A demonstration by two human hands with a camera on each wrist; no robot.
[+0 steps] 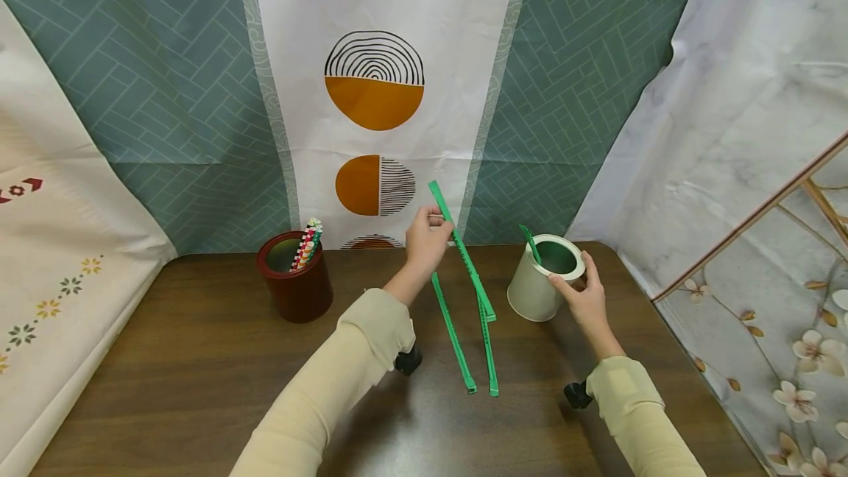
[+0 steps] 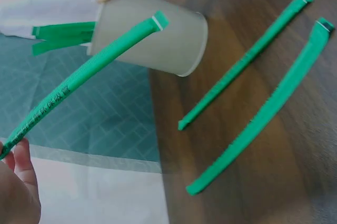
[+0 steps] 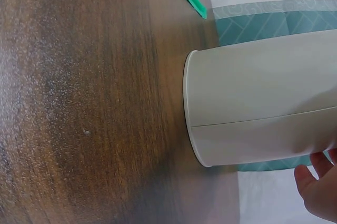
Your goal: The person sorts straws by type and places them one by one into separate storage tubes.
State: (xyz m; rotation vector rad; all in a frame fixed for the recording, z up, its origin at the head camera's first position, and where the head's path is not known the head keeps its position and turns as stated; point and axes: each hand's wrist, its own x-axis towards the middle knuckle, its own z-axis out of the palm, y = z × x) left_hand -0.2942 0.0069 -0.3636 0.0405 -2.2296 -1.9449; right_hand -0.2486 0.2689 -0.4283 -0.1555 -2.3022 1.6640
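My left hand (image 1: 427,238) pinches a long green wrapped straw (image 1: 468,263) near its upper end, tilted above the table. Dark printed characters run along that wrapper in the left wrist view. Two more green wrapped straws (image 1: 453,333) lie on the table below, side by side with a gap between them. To their right stands a cream canister (image 1: 533,289). Green straws (image 2: 63,33) poke out of its mouth in the left wrist view. My right hand (image 1: 588,300) grips the canister by its right side near the rim, thumb on the near side.
A dark red-brown canister (image 1: 294,297) holding several colourful patterned straws (image 1: 306,245) stands at the back left of the wooden table (image 1: 199,366). Behind the table's far edge hangs a green and white patterned cloth (image 1: 185,109); further cloths hang at both sides.
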